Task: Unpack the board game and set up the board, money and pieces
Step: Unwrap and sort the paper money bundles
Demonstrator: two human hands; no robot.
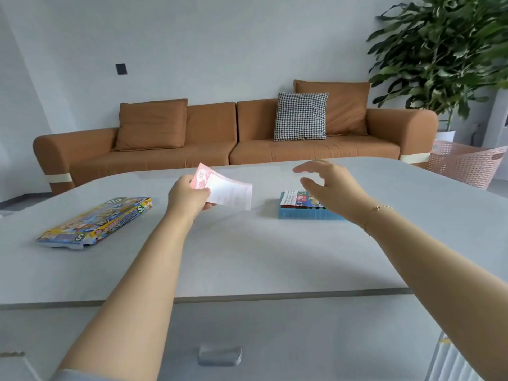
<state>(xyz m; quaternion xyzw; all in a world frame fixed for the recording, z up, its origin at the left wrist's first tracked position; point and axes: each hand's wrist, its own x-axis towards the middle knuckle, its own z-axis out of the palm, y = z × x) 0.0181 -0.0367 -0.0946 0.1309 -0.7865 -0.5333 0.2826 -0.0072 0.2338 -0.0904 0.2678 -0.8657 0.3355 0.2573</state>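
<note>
The left hand [189,198] pinches a stack of paper money [224,189] above the counter [247,251], and the right hand [330,185], open and empty, should gently peel off one note beside the blue tray [305,214].

The worktop [247,251] lay bare across its near half and between the game box [94,222] at left and the blue tray [308,213] at right, which were well apart. The left hand [189,198], holding paper notes [225,191], hung above this central gap. The right hand [330,185] hovered just over the tray, fingers [305,168] spread. Behind the far edge stood a sofa [220,133].
</note>
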